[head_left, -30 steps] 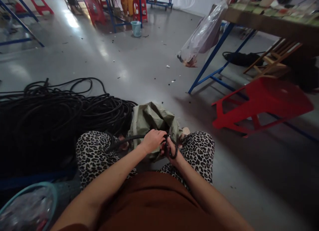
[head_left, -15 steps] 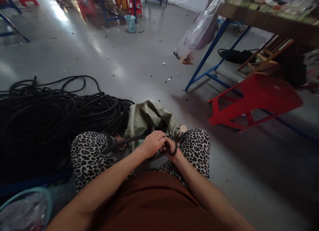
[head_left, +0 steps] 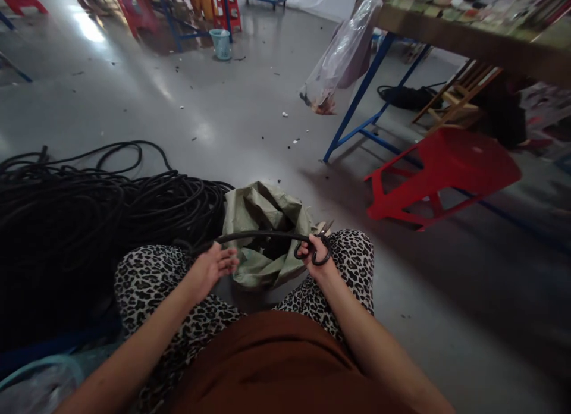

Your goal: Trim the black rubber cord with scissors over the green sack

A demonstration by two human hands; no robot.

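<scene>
My right hand (head_left: 317, 256) is closed on a pair of black-handled scissors (head_left: 322, 260), whose blades point up and away. The same hand pinches the end of a black cord (head_left: 263, 235) between thumb and fingers. The cord stretches left across the mouth of an olive-green woven sack (head_left: 236, 215). At its left part my left hand (head_left: 212, 270) is open, fingers stretched out and thumb against or just beside the cord. Dark pieces (head_left: 270, 244) lie inside the sack, too dim to make out.
A big heap of black cord (head_left: 111, 206) lies on the floor at left. A light-blue basket (head_left: 57, 363) with plastic stands at lower left. To the right are a red stool (head_left: 468, 158) lying tipped over and a table (head_left: 450, 30) with blue legs and a hanging plastic bag (head_left: 336, 57).
My hands were together at the scissors; the left hand has moved away to the left along the cord and opened. More cord now spans the sack's mouth. The view has shifted slightly.
</scene>
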